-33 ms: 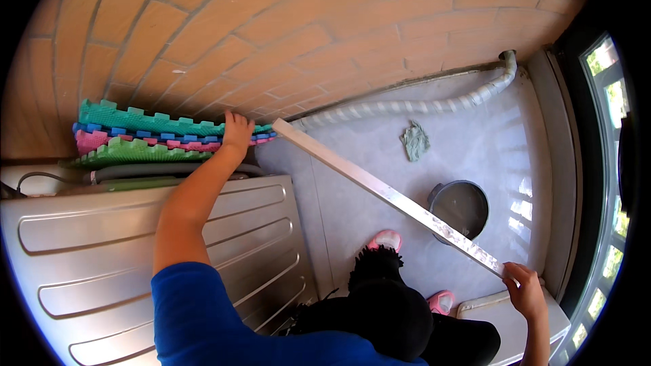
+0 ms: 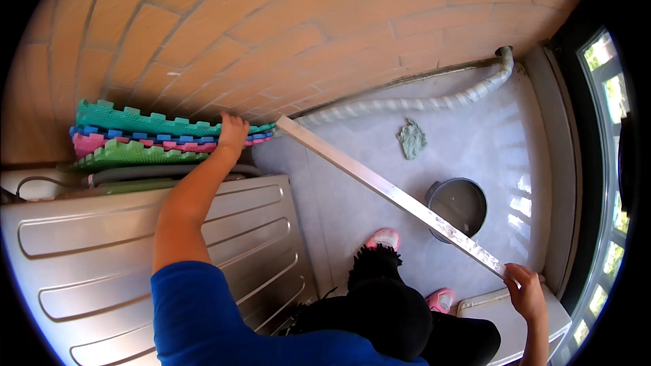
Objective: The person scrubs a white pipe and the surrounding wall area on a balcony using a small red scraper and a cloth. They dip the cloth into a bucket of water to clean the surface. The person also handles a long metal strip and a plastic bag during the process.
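Observation:
Foam puzzle mats (image 2: 146,135) in teal, blue, pink and green stand on edge, stacked against the brick wall at the left. My left hand (image 2: 232,132) is closed over their top edge near the right end. A long, narrow, pale flat bar (image 2: 380,188) with worn, stained patches slants across the view, from beside the mats down to the lower right. The fingers of my right hand (image 2: 526,293) pinch its lower right end. The bar's far end is next to the mats' right end; whether they touch I cannot tell.
A dark round bucket (image 2: 460,207) with murky contents stands beneath the bar. A grey-green rag (image 2: 412,139) and a wrapped hose (image 2: 407,104) lie on the grey floor. At left is a ribbed metal panel (image 2: 169,257); at right, a glazed door (image 2: 603,156). A pale box-like ledge (image 2: 505,315) sits near my right hand.
The whole view has shifted very slightly. Both hands keep their places on the mats and the bar.

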Tool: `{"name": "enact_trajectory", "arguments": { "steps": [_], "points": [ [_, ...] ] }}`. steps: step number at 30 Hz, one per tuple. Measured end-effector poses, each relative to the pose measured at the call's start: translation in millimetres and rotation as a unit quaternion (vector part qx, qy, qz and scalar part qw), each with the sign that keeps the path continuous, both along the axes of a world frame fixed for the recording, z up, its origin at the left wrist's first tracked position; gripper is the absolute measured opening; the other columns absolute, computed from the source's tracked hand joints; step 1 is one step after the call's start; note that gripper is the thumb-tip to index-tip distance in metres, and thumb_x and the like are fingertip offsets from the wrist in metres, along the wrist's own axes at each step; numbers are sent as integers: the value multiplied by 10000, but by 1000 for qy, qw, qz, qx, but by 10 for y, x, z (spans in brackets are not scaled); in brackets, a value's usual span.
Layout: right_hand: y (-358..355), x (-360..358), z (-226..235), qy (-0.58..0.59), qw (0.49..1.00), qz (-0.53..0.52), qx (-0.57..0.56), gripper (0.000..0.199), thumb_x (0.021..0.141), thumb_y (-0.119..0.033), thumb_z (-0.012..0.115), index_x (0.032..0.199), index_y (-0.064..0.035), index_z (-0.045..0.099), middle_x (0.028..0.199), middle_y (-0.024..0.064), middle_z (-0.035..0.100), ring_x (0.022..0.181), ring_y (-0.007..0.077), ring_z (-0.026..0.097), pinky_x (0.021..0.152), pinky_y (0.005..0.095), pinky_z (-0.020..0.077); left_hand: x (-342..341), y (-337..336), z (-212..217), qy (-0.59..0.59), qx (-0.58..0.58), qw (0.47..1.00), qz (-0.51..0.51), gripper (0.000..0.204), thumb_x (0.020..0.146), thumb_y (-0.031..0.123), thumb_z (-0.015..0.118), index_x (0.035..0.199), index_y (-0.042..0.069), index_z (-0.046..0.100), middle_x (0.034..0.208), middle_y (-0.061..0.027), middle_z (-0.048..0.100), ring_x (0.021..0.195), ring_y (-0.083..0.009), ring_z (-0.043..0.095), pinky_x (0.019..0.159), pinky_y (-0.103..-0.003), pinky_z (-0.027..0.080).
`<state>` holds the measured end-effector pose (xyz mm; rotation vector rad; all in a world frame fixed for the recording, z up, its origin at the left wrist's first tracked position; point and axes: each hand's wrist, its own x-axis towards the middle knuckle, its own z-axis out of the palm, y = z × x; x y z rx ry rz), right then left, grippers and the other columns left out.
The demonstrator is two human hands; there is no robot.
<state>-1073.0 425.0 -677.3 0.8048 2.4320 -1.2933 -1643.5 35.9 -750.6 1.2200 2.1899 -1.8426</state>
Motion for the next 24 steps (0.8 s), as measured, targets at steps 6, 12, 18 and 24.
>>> {"name": "enact_trajectory", "arguments": {
  "steps": [6,12,18,24],
  "points": [
    [-37,348,-131,-19,999,-36,19,289,701,81,593,982,17,580,878,193,606,766,358,579,691,348,465,-209,15,241,18,21,999,-16,178,800,189,513,974,166,540,901,-62,588,847,-215,589,834,-404,332],
    [-70,374,-44,-34,998,-45,17,280,705,93,577,978,29,580,862,191,600,759,358,577,687,345,461,-238,144,846,-22,17,1000,-4,296,725,182,592,1011,148,524,980,-115,550,958,-257,534,851,-416,324],
    [-69,462,-45,-31,997,-64,24,277,703,113,562,972,46,574,835,188,592,754,339,578,683,342,460,-68,259,1293,-31,30,999,13,371,679,201,639,1020,128,513,1031,-151,493,1022,-297,468,858,-428,323],
    [-37,522,-181,-11,996,-78,34,281,701,124,557,973,52,571,850,182,595,760,324,584,686,328,462,-15,219,1548,-40,64,997,-33,469,709,156,597,1168,164,501,1036,-115,493,1007,-253,462,867,-389,303]
  ]
}}
